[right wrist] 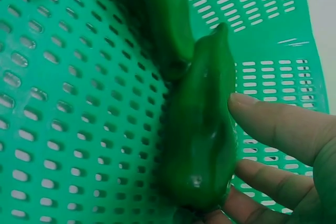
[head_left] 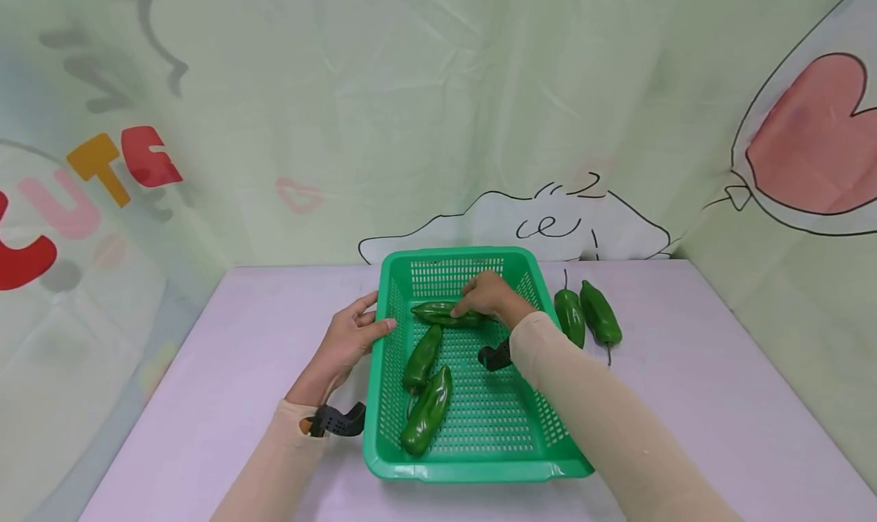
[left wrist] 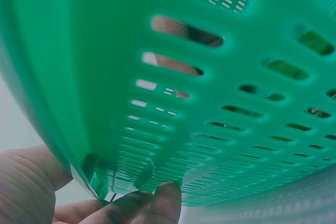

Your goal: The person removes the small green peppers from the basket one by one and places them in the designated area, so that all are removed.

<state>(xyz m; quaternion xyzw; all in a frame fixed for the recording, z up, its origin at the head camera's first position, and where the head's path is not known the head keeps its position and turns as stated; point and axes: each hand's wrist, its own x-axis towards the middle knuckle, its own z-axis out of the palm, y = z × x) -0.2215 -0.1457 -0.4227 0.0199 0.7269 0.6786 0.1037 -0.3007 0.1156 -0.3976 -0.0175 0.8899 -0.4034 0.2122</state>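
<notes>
A green plastic basket (head_left: 473, 470) with slotted walls stands on the table. My left hand (head_left: 349, 338) grips its left rim, thumb over the edge; the left wrist view shows the fingertips (left wrist: 167, 199) against the outside of the slotted wall. Inside the basket, my right hand (head_left: 488, 294) touches a long green pepper (head_left: 433, 313) lying crosswise near the far wall. In the right wrist view its thumb and fingers rest loosely along one side of that pepper (right wrist: 202, 135). Two more green peppers, one (head_left: 423, 358) behind the other (head_left: 428, 414), lie along the basket's left side.
Two green peppers, one (head_left: 569, 316) beside the other (head_left: 601, 313), lie on the pale table (head_left: 692, 400) right of the basket, near my right forearm. A printed cloth (head_left: 411, 111) hangs along the table's back edge and both sides.
</notes>
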